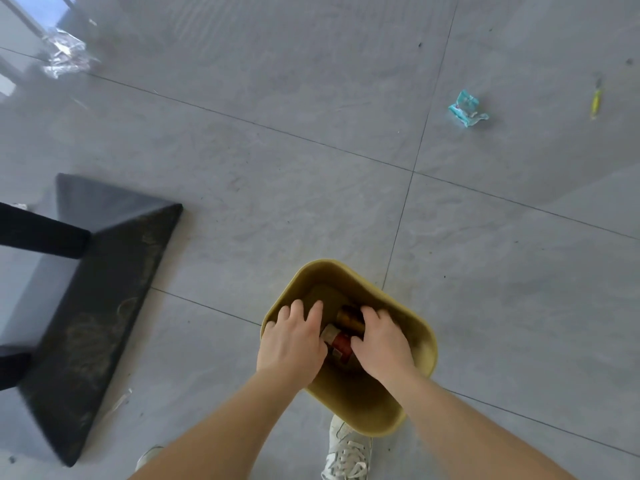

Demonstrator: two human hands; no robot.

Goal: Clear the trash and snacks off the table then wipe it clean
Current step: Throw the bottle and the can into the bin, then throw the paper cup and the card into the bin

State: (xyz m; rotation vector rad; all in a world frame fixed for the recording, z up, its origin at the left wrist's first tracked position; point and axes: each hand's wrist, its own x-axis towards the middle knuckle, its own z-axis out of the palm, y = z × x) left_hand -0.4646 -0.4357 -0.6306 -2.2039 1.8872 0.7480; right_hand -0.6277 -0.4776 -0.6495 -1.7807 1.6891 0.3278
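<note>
A yellow trash bin (424, 344) stands on the grey tiled floor in front of my feet. Inside it lie a brown can-like item (348, 316) and a red and white snack packet (338, 342). Both of my hands are down in the bin's mouth. My left hand (292, 341) is palm down with fingers spread, beside the red packet and holding nothing. On the other side, my right hand (379, 341) curls over the brown can, its thumb touching the red packet. The fingertips of that hand are hidden.
A black table base (104, 289) with dark legs stands at the left. Litter lies on the floor: a teal wrapper (467, 109), a yellow stick-like item (595, 102), crumpled clear plastic (65, 53) and a thin paper strip (119, 401). My white shoe (348, 452) is behind the bin.
</note>
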